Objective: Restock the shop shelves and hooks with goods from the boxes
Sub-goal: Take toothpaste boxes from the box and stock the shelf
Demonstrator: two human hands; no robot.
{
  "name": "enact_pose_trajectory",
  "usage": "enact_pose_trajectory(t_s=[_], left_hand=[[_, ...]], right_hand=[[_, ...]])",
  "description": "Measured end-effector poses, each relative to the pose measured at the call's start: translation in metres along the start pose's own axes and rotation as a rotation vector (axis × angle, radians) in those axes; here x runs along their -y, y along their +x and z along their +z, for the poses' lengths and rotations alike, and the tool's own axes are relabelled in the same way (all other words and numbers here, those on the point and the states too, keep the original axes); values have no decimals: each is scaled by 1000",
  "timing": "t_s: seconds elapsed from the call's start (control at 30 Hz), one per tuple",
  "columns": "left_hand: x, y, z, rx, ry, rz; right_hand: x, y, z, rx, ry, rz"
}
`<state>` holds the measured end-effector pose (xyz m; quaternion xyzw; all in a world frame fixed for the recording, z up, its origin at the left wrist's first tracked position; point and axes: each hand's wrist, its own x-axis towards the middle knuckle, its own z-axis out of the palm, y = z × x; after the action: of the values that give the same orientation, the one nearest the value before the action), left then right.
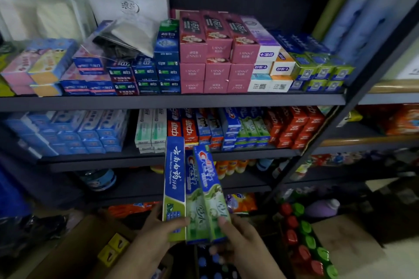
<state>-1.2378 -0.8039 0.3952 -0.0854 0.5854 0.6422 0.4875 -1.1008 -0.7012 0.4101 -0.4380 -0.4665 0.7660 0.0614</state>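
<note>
I hold three long toothpaste boxes upright in front of the shelves. My left hand (156, 231) grips the blue-and-green Yunnan Baiyao box (174, 179), thumb across its lower front. My right hand (240, 240) grips the rightmost of two green-and-blue Crest boxes (207, 186), thumb on its lower end. The other Crest box (192, 201) is sandwiched between them. Behind the boxes, the middle shelf (118, 161) carries rows of toothpaste, with matching Crest boxes (247, 129) at centre right. An open cardboard box (81, 247) sits on the floor at lower left.
The upper shelf (172, 99) is packed with pink, blue, white and green toothpaste boxes. A dark upright post (340, 124) slants down the right side. Red- and green-capped bottles (303, 240) stand at lower right. Yellow packs (113, 249) lie in the cardboard box.
</note>
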Motion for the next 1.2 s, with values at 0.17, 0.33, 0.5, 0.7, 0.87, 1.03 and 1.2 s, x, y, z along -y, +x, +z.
enact_pose_trajectory(t_s=[0.17, 0.33, 0.5, 0.7, 0.87, 1.03, 1.2], left_hand=[[-4, 8, 12, 42, 32, 17], [-3, 12, 18, 43, 66, 16], [-3, 14, 22, 44, 67, -26], [-4, 26, 11, 38, 32, -62], [-5, 27, 8, -15, -3, -61], [-5, 33, 4, 30, -36, -62], [-2, 37, 11, 7, -29, -74]], right_hand=[[17, 14, -42, -182, 146, -158], [51, 51, -82, -280, -40, -269], [92, 126, -90, -225, -76, -213], [110, 190, -71, -207, 74, -129], [100, 208, -63, -315, 277, -105], [103, 213, -54, -337, 366, -115], [110, 217, -57, -453, 229, -108]])
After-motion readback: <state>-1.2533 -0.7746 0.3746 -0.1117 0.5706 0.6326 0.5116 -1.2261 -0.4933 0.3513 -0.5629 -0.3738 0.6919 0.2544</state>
